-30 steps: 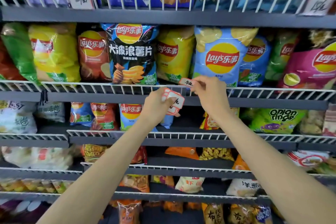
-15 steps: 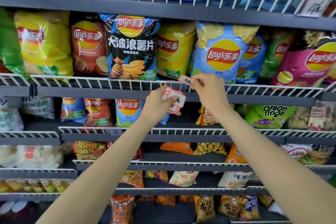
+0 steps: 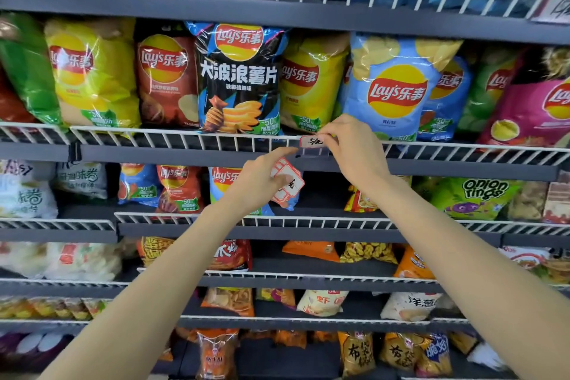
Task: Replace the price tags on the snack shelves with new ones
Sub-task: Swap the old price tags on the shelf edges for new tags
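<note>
The right hand (image 3: 354,154) is pinching one tag (image 3: 311,142) at the rail (image 3: 185,136), mid frame. The left hand (image 3: 259,182) is gripping a stack (image 3: 287,182). Many tags look left to do.

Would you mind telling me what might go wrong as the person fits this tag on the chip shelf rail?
The right hand pinches the small price tag by one end at the wire rail; it may slip behind the wires. The left hand holds a loose stack of tags while one finger reaches up, so some could drop. The black chip bag leans on the rail and might be nudged.
</note>
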